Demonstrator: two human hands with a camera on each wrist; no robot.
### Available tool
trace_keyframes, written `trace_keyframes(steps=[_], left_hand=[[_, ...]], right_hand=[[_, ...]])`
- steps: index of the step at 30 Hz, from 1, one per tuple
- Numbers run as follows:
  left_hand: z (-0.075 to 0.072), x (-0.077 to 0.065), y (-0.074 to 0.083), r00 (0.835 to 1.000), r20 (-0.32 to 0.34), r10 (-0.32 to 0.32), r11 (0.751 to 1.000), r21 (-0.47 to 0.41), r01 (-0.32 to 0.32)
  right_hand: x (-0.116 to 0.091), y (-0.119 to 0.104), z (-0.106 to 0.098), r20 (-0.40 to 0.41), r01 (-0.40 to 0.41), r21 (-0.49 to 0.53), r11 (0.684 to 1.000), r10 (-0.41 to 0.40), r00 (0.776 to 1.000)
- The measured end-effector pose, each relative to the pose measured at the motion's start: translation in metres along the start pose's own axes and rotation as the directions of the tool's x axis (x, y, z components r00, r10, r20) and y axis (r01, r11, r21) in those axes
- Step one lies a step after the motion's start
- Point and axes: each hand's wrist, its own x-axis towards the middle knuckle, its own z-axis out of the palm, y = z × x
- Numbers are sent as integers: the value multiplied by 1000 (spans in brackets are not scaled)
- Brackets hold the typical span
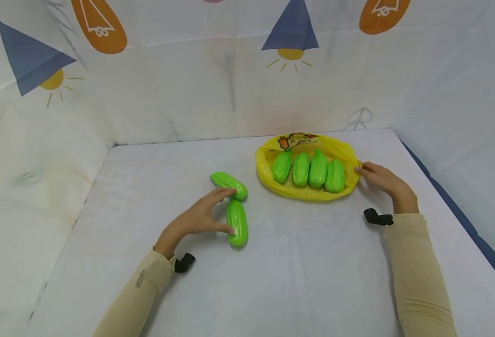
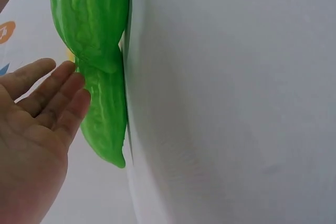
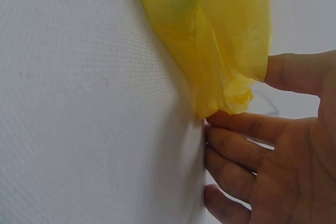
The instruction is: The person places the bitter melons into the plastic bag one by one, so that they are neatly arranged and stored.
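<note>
Two glossy green bitter melons lie end to end on the white table. The nearer bitter melon (image 1: 237,224) points toward me; the farther bitter melon (image 1: 226,181) slants up to the left. My left hand (image 1: 201,213) is spread beside them, thumb at the nearer one and fingertips over the farther one's end. In the left wrist view its fingers (image 2: 58,93) are extended, not curled round either. A yellow plastic bag (image 1: 314,195) lies opened at the back right with several bitter melons (image 1: 317,169) in a row inside. My right hand (image 1: 384,180) pinches its right edge between thumb and forefinger.
The white-covered table (image 1: 293,281) meets a patterned cloth wall (image 1: 180,93) behind. Cloth also hangs at both sides. A dark blue strip (image 1: 454,206) runs along the right edge. A black wrist camera (image 1: 185,263) sticks out from the left sleeve, and another wrist camera (image 1: 378,217) from the right.
</note>
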Motion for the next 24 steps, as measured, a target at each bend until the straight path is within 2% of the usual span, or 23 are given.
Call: trace_keyframes(steps=[9, 16, 19, 24], left_hand=[[4, -2, -3, 995, 78, 54, 997, -60, -49], [6, -4, -3, 982, 148, 117, 992, -72, -107], [5, -5, -3, 978, 170, 118, 992, -54, -110], [2, -9, -2, 982, 174, 74, 997, -14, -73]], right_hand=[[-2, -3, -1, 3, -6, -2, 1000, 6, 1000], [-3, -3, -1, -1, 0, 0, 1000, 0, 1000], [-3, -3, -1, 0, 1, 2, 1000, -1, 1000], [-2, -1, -1, -1, -2, -7, 1000, 2, 1000]])
